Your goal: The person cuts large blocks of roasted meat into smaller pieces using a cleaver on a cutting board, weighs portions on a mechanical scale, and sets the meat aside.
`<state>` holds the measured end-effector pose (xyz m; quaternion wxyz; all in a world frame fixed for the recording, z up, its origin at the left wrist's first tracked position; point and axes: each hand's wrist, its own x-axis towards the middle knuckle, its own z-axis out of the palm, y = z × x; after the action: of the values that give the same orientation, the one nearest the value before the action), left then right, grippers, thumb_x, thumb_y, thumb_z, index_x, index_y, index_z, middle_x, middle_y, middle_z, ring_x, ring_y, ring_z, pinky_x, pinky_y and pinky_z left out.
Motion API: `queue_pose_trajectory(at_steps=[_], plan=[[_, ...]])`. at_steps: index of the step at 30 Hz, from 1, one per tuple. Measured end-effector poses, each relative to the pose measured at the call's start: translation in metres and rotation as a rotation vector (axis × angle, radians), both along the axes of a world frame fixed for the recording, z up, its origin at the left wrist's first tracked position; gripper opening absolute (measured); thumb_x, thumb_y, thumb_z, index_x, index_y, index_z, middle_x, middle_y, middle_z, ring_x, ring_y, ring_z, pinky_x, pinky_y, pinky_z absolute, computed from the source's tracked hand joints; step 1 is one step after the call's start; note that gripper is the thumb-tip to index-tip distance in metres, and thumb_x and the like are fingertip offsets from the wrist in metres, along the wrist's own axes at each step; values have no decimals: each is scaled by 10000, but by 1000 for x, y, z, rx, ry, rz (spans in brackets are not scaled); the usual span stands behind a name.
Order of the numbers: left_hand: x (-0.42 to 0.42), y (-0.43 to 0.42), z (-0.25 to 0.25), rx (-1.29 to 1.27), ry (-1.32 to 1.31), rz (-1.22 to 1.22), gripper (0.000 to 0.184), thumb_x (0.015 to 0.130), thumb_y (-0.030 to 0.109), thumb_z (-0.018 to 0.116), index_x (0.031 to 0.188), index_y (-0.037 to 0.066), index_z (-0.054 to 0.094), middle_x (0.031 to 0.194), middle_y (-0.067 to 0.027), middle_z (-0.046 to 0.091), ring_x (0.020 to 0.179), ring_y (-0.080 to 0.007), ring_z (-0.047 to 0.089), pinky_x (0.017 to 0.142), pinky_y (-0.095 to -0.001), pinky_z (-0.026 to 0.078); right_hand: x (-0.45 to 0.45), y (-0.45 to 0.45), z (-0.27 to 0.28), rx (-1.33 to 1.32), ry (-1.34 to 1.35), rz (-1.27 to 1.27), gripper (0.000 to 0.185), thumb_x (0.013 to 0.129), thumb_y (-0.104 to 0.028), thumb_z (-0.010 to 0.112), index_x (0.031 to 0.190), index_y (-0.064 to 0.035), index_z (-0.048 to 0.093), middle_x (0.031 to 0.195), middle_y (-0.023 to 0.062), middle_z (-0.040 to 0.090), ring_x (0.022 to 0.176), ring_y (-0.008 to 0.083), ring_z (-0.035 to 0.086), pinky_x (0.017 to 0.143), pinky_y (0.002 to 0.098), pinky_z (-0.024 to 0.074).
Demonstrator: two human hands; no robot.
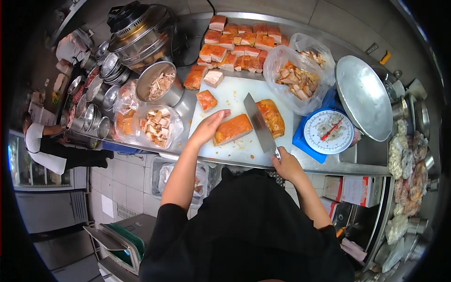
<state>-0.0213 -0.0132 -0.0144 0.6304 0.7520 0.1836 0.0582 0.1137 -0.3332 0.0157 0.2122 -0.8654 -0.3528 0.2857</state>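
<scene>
On a white cutting board [225, 152] lie pieces of roast meat with orange-brown skin. My right hand [286, 164] is wrapped round the handle of a cleaver [260, 124], whose wide blade stands between the middle meat piece [233, 129] and a darker piece [271, 117] on the right. My left hand [210, 127] is beside the left end of the middle piece, fingers stretched out toward the upper right. Just above those fingers is a small cut piece [206, 100]. Many meat blocks [228, 41] stand in rows behind the board.
Right of the board are a blue scale [328, 131], its metal pan [364, 97] and a bag of meat scraps [296, 80]. A metal pot [159, 84] and a bag of cut pieces [157, 127] stand left. Another person [47, 143] is at the far left.
</scene>
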Motion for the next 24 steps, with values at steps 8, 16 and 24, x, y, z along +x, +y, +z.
queue_pose_trajectory(at_steps=[8,16,24], plan=[[50,27,-14,-437,83,-246,724,1102,575,232,1503,26,478,1514,-127,537,1466,-219,421,1235,-360,270,-7,1,2,-36,8,-49,439,986,-328,593,1254,9,504,964,333,688,950,514,659,826,570,505],[46,26,-12,-436,91,-296,735,1092,606,204,1519,77,482,1547,-76,515,1495,-198,377,1235,-373,237,-10,6,11,-48,-10,-54,370,970,-291,613,1162,15,534,977,315,693,969,504,655,857,568,506],[40,24,-16,-444,70,-259,729,1097,590,217,1511,54,487,1555,-84,500,1496,-205,377,1237,-371,242,-7,13,23,-20,295,-198,295,938,-216,623,1130,-5,547,694,200,674,570,319,678,607,440,535]])
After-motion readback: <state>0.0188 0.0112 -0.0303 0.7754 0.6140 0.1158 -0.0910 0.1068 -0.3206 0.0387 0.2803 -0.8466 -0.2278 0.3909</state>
